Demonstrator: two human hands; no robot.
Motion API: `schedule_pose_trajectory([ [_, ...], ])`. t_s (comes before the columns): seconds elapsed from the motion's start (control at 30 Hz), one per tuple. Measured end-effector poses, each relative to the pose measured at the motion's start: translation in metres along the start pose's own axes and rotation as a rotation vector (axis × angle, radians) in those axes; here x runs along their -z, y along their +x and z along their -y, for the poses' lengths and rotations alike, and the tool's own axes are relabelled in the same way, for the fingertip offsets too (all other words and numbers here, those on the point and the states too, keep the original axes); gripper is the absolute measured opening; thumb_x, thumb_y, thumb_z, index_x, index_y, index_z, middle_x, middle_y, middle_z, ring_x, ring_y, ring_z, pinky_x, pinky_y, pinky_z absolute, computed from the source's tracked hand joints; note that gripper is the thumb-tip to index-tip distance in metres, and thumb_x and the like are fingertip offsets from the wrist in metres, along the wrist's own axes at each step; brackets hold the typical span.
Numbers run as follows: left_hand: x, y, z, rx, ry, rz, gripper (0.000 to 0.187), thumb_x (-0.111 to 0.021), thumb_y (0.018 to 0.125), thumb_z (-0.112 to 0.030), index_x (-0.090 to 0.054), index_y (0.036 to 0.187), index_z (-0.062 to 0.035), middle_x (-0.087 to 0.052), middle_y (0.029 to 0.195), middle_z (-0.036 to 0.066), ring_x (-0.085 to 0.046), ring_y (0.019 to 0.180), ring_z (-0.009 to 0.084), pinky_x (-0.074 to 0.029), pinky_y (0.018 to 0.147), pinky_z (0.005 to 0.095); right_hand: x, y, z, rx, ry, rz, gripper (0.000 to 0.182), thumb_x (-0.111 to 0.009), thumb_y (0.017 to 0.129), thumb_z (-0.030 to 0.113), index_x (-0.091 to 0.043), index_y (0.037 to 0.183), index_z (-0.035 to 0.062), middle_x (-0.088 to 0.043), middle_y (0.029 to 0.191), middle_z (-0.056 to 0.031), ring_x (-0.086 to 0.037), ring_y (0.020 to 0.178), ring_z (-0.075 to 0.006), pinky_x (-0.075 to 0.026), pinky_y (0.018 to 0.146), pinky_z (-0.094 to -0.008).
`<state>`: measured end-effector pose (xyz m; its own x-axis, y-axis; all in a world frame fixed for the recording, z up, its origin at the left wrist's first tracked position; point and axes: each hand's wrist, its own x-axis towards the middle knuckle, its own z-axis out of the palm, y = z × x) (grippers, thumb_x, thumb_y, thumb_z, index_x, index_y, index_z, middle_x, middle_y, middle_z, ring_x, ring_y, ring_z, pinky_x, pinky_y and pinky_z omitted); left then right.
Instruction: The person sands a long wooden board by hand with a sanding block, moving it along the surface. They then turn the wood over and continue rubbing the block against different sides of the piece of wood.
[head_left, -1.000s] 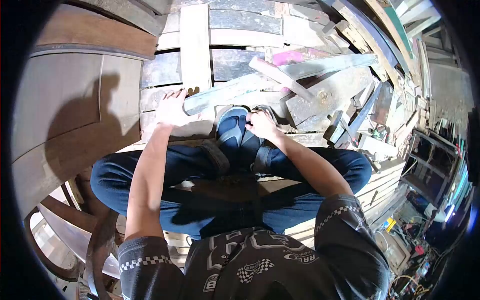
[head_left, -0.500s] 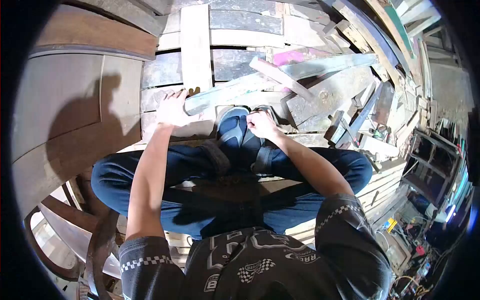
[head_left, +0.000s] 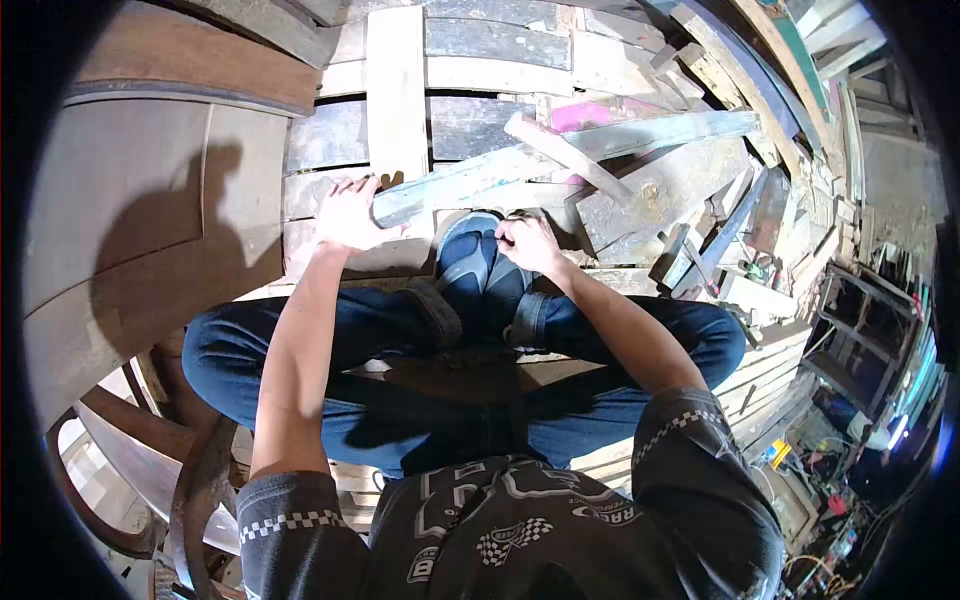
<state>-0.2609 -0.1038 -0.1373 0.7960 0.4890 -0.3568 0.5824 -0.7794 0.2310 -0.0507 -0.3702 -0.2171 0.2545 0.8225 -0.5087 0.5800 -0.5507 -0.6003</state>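
The person is squatting on a stack of boards [head_left: 330, 140], and the left hand [head_left: 345, 215] is closing around the near end of a long grey plank [head_left: 560, 150], thumb under its edge and fingers curled over the top. The plank is lying slantwise across the pile, running from that hand up and to the right, with a shorter slat [head_left: 565, 155] crossing over its middle. The right hand [head_left: 530, 243] is sitting fisted just above the shoes [head_left: 480, 265], right beside the plank's lower edge; whether it is pinching something small there I cannot tell. The plank is looking stiff, weathered and rough, probably splintery, and heavy enough along its length that lifting it by one end is likely to make the far end drag and twist. A steadier hold would be one hand at the near end and the other further along, past the crossing slat, minding any nails hidden in the wood.
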Motion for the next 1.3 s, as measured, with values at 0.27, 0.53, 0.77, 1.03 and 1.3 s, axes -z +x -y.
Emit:
schedule_pose_trajectory([
  [0.27,-0.001,0.0,0.001,-0.006,-0.036,-0.004,0.096,-0.075,0.064,-0.067,-0.054,0.132,-0.0026,-0.065,0.122,0.022,-0.057,0.122,0.0384,-0.042,0.107,0.0499,0.002,-0.003,0.002,0.163,-0.139,-0.101,0.004,-0.062,0.079,0.013,-0.065,0.082,0.0132,-0.07,0.08,-0.0064,-0.067,0.087,-0.0314,-0.043,0.082,-0.052],
  [0.53,-0.003,-0.001,0.0,0.004,0.013,-0.013,0.098,-0.075,0.063,-0.068,-0.053,0.133,-0.0028,-0.064,0.123,0.023,-0.056,0.123,0.0396,-0.04,0.109,0.05,0.007,0.005,-0.004,0.025,-0.039,-0.054,0.013,-0.062,0.087,0.022,-0.067,0.095,0.0133,-0.071,0.091,-0.0153,-0.066,0.094,-0.0377,-0.041,0.1,-0.0595],
  [0.77,-0.006,0.001,0.003,-0.008,0.005,-0.015,0.097,-0.075,0.063,-0.068,-0.054,0.132,-0.0025,-0.065,0.121,0.023,-0.056,0.122,0.0397,-0.04,0.108,0.0498,0.014,0.001,0.012,-0.105,-0.105,0.266,0.019,-0.068,0.084,0.026,-0.072,0.098,0.0141,-0.072,0.105,-0.011,-0.06,0.117,-0.0307,-0.032,0.109,-0.0556],
  [1.03,-0.005,-0.001,0.002,-0.023,0.024,-0.048,0.097,-0.075,0.063,-0.068,-0.054,0.132,-0.0024,-0.065,0.122,0.022,-0.056,0.122,0.0396,-0.041,0.108,0.0504,0.007,0.001,0.019,-0.31,0.086,0.304,0.023,-0.075,0.082,0.031,-0.078,0.098,0.0152,-0.074,0.105,-0.0089,-0.063,0.115,-0.0317,-0.027,0.107,-0.0708],
  [1.3,0.004,0.0,-0.002,0.017,-0.021,0.04,0.102,-0.074,0.063,-0.069,-0.051,0.136,-0.0024,-0.063,0.127,0.022,-0.052,0.128,0.0391,-0.039,0.11,0.0504,-0.008,0.005,-0.003,-0.296,0.201,0.274,0.021,-0.073,0.081,0.029,-0.078,0.097,0.0157,-0.073,0.105,-0.0082,-0.062,0.116,-0.0318,-0.026,0.107,-0.0725],
])
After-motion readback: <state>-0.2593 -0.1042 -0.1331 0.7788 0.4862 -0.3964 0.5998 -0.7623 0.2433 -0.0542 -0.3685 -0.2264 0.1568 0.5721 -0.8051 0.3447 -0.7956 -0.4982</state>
